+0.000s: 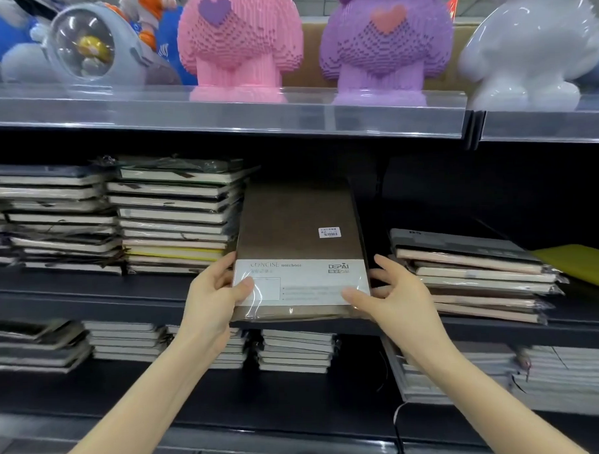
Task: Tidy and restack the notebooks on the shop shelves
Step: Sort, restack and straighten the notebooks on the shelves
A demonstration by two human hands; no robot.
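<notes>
Brown plastic-wrapped notebook (293,240): long axis runs straight away from grips; left grip (210,298), right grip (399,298) clamp near corners.

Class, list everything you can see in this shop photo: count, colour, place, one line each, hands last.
pink figure: one, pink, top shelf centre
purple figure: one, purple, top shelf, right of pink
white figure: one, glossy white, top shelf, far right
domed toy: one, grey with clear dome, top shelf left
left stacks: at least two, dark covers, middle shelf left
right stack: one, grey and pinkish, middle shelf right
yellow item: one, yellow, middle shelf far right
lower stacks: several, dark and grey, lower shelf
brown notebook: one, brown with white band, middle shelf centre
left hand: one, grips notebook's left edge
right hand: one, holds its right edge
</notes>
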